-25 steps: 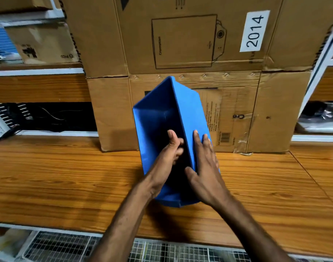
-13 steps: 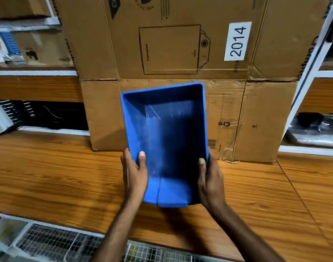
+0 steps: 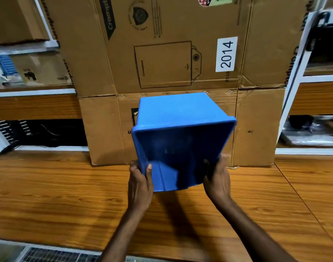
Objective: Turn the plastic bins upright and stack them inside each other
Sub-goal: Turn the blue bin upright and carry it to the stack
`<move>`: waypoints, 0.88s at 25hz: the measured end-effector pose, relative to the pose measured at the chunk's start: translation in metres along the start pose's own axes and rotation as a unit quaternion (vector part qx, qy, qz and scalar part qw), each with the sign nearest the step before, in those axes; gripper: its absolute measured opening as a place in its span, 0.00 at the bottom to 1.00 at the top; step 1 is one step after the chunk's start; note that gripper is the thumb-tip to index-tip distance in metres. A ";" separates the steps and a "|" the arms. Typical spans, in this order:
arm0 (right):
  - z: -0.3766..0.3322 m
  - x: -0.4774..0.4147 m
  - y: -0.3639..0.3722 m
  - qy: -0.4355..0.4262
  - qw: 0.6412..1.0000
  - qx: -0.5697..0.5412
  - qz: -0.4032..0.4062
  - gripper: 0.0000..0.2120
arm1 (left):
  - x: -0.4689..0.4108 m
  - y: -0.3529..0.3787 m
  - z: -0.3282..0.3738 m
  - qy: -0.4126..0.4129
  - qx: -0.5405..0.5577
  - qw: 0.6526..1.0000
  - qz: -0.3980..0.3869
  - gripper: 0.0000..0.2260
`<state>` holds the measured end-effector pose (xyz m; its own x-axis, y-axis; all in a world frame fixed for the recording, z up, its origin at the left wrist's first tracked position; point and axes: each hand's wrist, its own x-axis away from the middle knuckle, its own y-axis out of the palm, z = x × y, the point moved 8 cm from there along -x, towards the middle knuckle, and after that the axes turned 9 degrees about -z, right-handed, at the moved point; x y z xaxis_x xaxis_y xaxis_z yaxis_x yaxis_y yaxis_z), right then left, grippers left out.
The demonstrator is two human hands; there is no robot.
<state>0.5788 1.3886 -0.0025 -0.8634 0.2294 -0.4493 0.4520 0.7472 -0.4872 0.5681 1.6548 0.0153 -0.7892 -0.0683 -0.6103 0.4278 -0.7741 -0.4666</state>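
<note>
We hold the blue bin (image 3: 180,140) above the wooden bench (image 3: 67,195), L hand (image 3: 140,184) and R hand (image 3: 217,181) clamped on opposite side walls; mouth tilts toward us, base faces the cardboard box (image 3: 162,53).

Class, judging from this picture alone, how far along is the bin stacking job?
Done: nothing stacked yet. In hand: one blue bin, lifted off the wooden table, left hand and right hand gripping its sides, opening tilted toward the camera. Left: setting it upright and nesting it; no other bin is in view.
</note>
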 end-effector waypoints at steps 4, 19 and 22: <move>-0.012 -0.011 -0.008 0.051 0.996 0.066 0.010 0.14 | -0.022 -0.017 0.002 -0.058 0.006 0.998 -0.022 0.10; 0.021 0.016 0.009 0.332 0.908 -0.088 -0.240 0.05 | -0.085 -0.009 0.024 -0.210 -0.004 0.955 -0.207 0.10; 0.013 0.016 -0.003 0.342 0.908 -0.099 -0.221 0.06 | -0.086 -0.004 -0.003 -0.256 0.082 0.936 -0.227 0.09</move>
<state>0.5665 1.3820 -0.0182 -0.9189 0.1631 0.3593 0.0377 0.9427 -0.3316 0.6353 1.6657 0.0675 -0.9990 0.0310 0.0334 -0.0431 -0.8799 -0.4732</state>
